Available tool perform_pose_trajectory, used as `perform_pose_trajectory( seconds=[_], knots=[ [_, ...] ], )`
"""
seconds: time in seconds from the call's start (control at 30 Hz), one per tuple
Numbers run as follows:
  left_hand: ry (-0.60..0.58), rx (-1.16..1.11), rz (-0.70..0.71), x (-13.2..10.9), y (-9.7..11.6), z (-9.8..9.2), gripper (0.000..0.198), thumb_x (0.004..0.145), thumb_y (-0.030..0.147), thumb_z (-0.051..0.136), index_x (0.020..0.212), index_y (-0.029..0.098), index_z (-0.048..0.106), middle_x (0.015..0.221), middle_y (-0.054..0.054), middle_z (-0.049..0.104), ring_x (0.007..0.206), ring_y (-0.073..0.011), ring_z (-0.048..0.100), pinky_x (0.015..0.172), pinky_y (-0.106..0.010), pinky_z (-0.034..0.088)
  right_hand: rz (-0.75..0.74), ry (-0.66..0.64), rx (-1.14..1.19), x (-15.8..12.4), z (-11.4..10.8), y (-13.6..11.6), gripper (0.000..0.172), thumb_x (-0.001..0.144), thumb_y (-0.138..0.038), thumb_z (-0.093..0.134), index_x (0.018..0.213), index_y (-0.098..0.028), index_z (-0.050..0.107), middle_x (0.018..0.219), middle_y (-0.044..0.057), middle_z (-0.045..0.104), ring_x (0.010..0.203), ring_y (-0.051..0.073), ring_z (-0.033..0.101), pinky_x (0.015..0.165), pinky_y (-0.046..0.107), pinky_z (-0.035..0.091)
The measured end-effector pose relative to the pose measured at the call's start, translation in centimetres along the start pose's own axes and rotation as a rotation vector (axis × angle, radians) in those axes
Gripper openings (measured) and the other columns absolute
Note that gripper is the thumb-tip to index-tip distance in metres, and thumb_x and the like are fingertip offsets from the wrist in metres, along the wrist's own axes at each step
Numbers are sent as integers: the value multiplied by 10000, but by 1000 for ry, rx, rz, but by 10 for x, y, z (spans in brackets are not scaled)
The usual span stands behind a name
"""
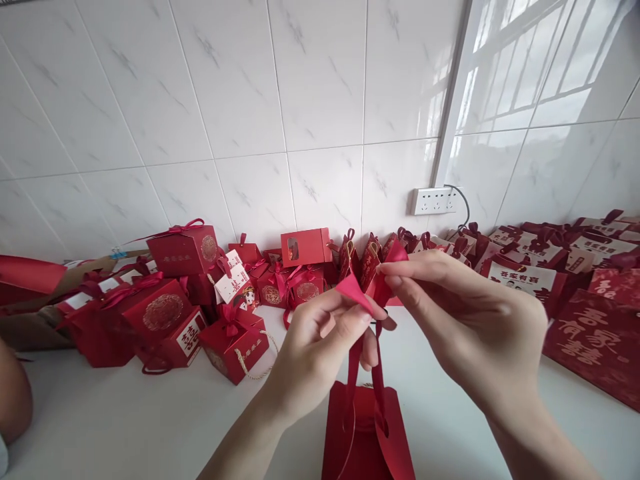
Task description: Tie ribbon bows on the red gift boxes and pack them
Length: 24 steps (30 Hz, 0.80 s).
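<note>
A red gift box (367,440) stands on the white counter (125,420) right in front of me, at the bottom middle. A red ribbon (367,360) rises from it to my hands. My left hand (313,357) pinches one ribbon loop between thumb and fingers. My right hand (465,320) pinches the other ribbon end just above and to the right. Both hands are closed on the ribbon, held above the box.
Many red gift boxes (170,313) with ribbons are heaped along the tiled wall at the left and middle. Red paper bags (590,333) stand at the right. A white wall socket (434,200) with a cable is behind. Another person's arm (13,393) shows at the left edge.
</note>
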<state>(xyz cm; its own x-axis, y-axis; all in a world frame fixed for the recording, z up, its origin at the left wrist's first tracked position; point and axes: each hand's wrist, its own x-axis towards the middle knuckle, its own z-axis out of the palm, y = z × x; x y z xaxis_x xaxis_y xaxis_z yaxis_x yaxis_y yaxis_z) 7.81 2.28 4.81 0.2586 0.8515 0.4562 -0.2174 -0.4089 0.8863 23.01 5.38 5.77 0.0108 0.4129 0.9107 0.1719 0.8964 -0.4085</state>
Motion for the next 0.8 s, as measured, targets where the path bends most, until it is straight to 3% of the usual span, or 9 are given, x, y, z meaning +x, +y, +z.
perform_pose_trajectory(
  seconds=[0.13,0.6,0.8],
  knots=[
    [-45,-49,-4,0,0,1,190,936,285,520,855,178,655,818,-6,649,576,-48,561,589,-196,457,10,70,1,1,0,1,232,814,-64,658,897,-268,730,797,-49,705,730,77,657,637,162,564],
    [21,-81,-66,0,3,2,194,917,268,527,808,169,655,727,-7,619,539,-61,523,559,-215,434,68,24,58,1,-2,2,257,815,-76,663,913,-302,738,810,-37,710,717,109,669,602,207,585],
    [1,-69,-75,0,7,2,207,915,265,521,801,163,659,761,-20,640,564,-73,548,589,-225,465,50,47,-22,1,-6,-1,248,803,-84,682,901,-303,741,803,-28,715,668,119,659,514,214,545]
  ],
)
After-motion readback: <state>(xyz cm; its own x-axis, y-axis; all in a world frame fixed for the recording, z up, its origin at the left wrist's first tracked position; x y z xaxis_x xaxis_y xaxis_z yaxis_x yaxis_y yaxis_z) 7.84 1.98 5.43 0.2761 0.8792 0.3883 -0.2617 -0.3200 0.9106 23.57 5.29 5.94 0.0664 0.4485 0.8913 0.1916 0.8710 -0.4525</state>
